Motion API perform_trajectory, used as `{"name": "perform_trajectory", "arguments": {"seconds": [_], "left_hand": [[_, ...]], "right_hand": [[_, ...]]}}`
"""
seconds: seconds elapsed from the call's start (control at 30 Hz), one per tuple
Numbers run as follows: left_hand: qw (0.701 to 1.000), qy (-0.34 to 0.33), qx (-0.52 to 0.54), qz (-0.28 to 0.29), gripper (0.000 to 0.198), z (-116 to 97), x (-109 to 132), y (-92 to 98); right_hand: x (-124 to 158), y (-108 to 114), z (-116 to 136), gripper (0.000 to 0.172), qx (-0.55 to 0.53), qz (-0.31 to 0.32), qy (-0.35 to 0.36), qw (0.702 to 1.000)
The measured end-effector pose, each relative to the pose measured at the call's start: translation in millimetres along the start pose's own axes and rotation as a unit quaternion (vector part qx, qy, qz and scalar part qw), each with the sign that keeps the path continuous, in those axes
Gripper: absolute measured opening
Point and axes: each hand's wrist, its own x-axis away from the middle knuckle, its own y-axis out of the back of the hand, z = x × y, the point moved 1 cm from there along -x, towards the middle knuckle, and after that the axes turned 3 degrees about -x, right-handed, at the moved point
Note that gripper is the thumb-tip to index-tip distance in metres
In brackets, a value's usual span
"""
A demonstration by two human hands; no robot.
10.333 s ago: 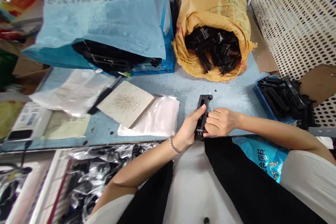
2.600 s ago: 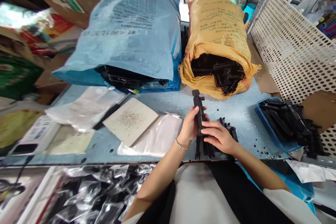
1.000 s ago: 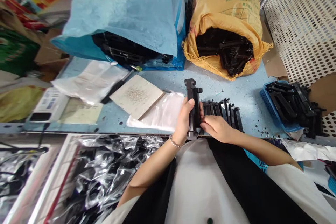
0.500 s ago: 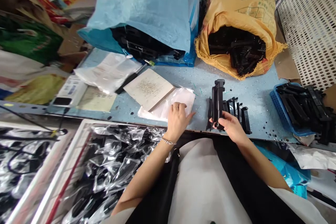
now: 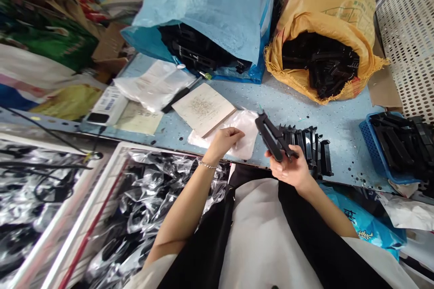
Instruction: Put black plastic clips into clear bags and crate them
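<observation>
My right hand [image 5: 293, 168] is closed around a long black plastic part [image 5: 270, 136], which tilts up and left above the front of the bench. My left hand [image 5: 224, 143] pinches at a pile of thin clear plastic bags [image 5: 249, 128], thumb and fingertips together. A square pale board [image 5: 203, 107] with small specks on top lies partly over those bags. Just right of the held part, a row of similar black parts [image 5: 309, 144] stands side by side near the bench edge, the nearest partly covered by my right hand.
Behind are a blue sack [image 5: 206, 4] and a yellow sack [image 5: 327, 0], both holding black parts. A blue basket [image 5: 373, 144] of black parts stands at right. Further plastic bags [image 5: 158, 83] and a white box [image 5: 107, 107] lie left. Below are bagged black items [image 5: 145, 198].
My right hand has tilted the black part leftward from near upright. My left hand has gone from spread fingers on the bags to a pinch. The view has shifted slightly.
</observation>
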Motion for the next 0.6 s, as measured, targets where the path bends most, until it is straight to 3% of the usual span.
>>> {"name": "perform_trajectory", "arguments": {"seconds": [0.13, 0.23, 0.3, 0.37, 0.5, 0.6], "left_hand": [[0.995, -0.043, -0.036, -0.08, 0.012, 5.9, 1.0, 1.3], [0.96, -0.178, -0.154, -0.151, 0.012, 10.6, 6.0, 6.8], [0.919, -0.268, -0.245, -0.151, 0.025, 13.3, 9.7, 9.2], [0.892, -0.31, -0.3, -0.134, 0.034, 15.9, 12.2, 10.4], [0.883, -0.317, -0.322, -0.124, 0.043, 19.1, 15.7, 13.5], [0.88, -0.336, -0.317, -0.114, 0.05, 18.0, 24.5, 15.1]], "right_hand": [[-13.7, 5.9, -22.0, 0.057, -0.062, 0.045, -0.079, 0.994], [-13.0, 11.6, -29.6, 0.054, -0.106, 0.053, -0.087, 0.989], [-11.0, 11.2, -29.9, 0.055, -0.127, 0.069, -0.072, 0.987], [-12.6, 9.1, -30.5, 0.057, -0.139, 0.084, -0.082, 0.983], [-26.6, 7.5, -36.2, 0.053, -0.185, 0.073, -0.148, 0.969], [-36.1, 5.8, -37.1, 0.052, -0.197, 0.082, -0.158, 0.964]]}}
